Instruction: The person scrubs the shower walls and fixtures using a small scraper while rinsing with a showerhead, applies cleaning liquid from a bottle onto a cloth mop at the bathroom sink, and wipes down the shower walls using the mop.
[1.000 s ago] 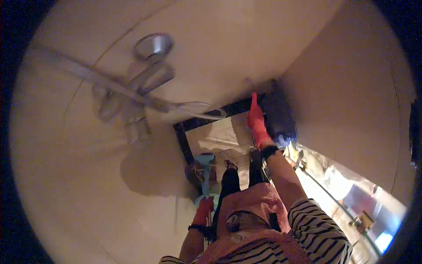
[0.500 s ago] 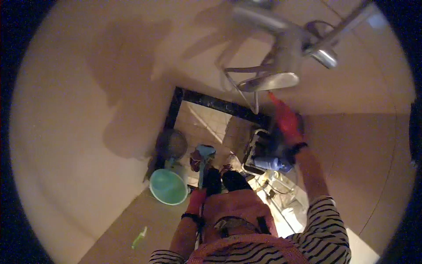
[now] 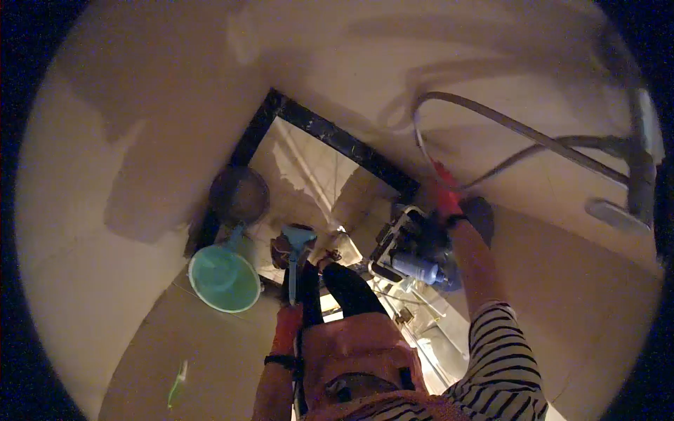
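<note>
While your L hand clasps the blue tool, your R hand is at the hose.
Tool just L of frame ctr, lower half; hose upper R, can't tell if R fingers grip it; green bucket lower L.

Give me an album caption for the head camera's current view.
Left hand gripping a blue tool, right hand at the hose, with a green bucket nearby.

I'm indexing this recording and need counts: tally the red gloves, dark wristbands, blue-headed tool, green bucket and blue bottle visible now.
Red gloves: 2
Dark wristbands: 2
Blue-headed tool: 1
Green bucket: 1
Blue bottle: 1
Total: 7
</note>
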Demonstrator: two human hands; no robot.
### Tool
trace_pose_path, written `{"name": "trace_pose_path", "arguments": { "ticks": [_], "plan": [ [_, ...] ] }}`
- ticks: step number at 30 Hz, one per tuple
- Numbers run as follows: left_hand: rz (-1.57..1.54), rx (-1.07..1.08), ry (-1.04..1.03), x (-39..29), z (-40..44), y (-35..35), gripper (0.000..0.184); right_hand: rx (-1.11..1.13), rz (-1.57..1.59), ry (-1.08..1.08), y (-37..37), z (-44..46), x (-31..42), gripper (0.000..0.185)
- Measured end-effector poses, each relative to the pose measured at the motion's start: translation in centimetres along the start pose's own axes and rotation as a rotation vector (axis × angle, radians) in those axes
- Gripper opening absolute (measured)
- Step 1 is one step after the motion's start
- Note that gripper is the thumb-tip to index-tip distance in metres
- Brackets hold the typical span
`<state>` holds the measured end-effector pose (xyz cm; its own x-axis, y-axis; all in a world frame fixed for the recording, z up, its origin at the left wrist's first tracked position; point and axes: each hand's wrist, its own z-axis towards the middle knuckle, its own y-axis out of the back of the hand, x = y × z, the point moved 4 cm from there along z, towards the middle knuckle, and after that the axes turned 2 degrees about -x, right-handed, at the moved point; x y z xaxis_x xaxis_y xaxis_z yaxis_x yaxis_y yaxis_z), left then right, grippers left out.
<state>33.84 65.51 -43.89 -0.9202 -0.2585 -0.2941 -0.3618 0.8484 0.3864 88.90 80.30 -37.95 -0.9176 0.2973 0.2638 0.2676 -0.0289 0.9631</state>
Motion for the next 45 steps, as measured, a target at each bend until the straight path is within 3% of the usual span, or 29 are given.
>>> {"name": "trace_pose_path", "arguments": {
  "ticks": [4,6,7,8,10,12,15,17,18,19,20,22,24,26,28,29,31,34,36,38,40,42,44,45],
  "plan": [
    [-0.044,-0.106,0.017,-0.7,1.0,0.6,0.039,-0.086,0.22,-0.032,-9.0,3.1,-0.5,0.056],
    [-0.384,0.052,0.279,-2.5,0.7,2.4,0.039,0.211,-0.205,-0.417,-9.4,0.0,-3.1,0.054],
    [-0.389,0.063,0.28,-0.3,1.7,0.1,0.039,0.326,-0.358,-0.534,-8.8,-1.5,-3.6,0.053],
    [-0.053,-0.024,-0.06,2.1,3.0,-3.3,0.04,0.189,-0.208,-0.301,-6.4,-1.9,-1.9,0.052],
    [0.28,-0.108,-0.392,2.0,3.2,-4.7,0.042,0.063,-0.054,-0.066,-6.2,-1.3,0.3,0.05],
    [-0.211,-0.015,0.288,0.9,2.1,-2.4,0.041,0.021,-0.067,-0.116,-10.2,2.4,2.0,0.049],
    [-0.091,0.029,0.276,1.1,2.7,-2.6,0.04,-0.178,-0.231,0.071,-15.5,9.7,7.2,0.05],
    [-0.215,0.045,0.297,1.2,2.4,-2.4,0.04,0.342,0.033,-0.532,-15.1,12.7,9.7,0.049],
    [-0.338,0.065,0.31,1.3,2.1,-2.4,0.039,0.346,0.033,-0.536,-13.1,11.7,10.5,0.049],
    [-0.341,0.069,0.309,2.1,1.9,-3.0,0.039,0.279,0.153,-0.48,-10.3,10.0,11.2,0.049],
    [-0.374,0.014,0.171,3.0,1.9,-3.9,0.039,0.206,0.267,-0.418,-8.3,8.8,11.6,0.049],
    [-0.418,-0.047,0.028,2.0,2.4,-3.3,0.039,0.14,0.108,-0.344,-7.5,7.8,10.8,0.05],
    [-0.403,0.005,0.277,-0.4,1.8,-0.4,0.037,0.074,-0.041,-0.27,-8.0,9.4,11.2,0.052],
    [-0.38,-0.044,0.239,-0.7,1.6,0.1,0.038,-0.028,0.105,-0.166,-10.8,14.2,15.1,0.057],
    [-0.35,-0.087,0.208,0.0,1.4,-0.7,0.04,0.083,0.211,-0.279,-12.1,19.0,19.5,0.061],
    [-0.299,-0.098,0.186,1.3,2.1,-2.1,0.04,0.081,0.216,-0.28,-12.0,18.6,19.3,0.061],
    [-0.255,-0.114,0.155,1.3,2.4,-1.7,0.041,-0.178,0.229,-0.12,-9.7,16.9,18.9,0.062],
    [-0.391,-0.051,0.142,-1.0,2.0,0.5,0.042,-0.174,0.158,-0.057,0.3,11.1,18.1,0.057],
    [-0.457,-0.025,0.124,-1.7,2.1,1.1,0.04,-0.173,0.155,-0.069,2.2,10.6,18.6,0.058],
    [-0.438,-0.035,0.155,-3.1,1.5,3.3,0.039,-0.108,0.171,-0.323,-0.2,11.8,17.5,0.059],
    [-0.421,-0.041,0.198,-3.6,1.5,3.5,0.038,-0.119,0.103,-0.277,-2.3,14.5,18.9,0.059],
    [-0.352,-0.017,0.291,-2.8,1.8,3.0,0.038,-0.165,0.224,-0.276,-2.2,14.7,19.6,0.058],
    [-0.311,-0.079,0.259,-1.2,1.8,1.4,0.04,-0.204,0.165,-0.287,-0.1,12.2,19.3,0.058],
    [-0.243,-0.137,0.104,-0.3,2.2,0.3,0.041,-0.228,0.206,-0.136,2.1,11.9,20.9,0.057]
  ]
}}
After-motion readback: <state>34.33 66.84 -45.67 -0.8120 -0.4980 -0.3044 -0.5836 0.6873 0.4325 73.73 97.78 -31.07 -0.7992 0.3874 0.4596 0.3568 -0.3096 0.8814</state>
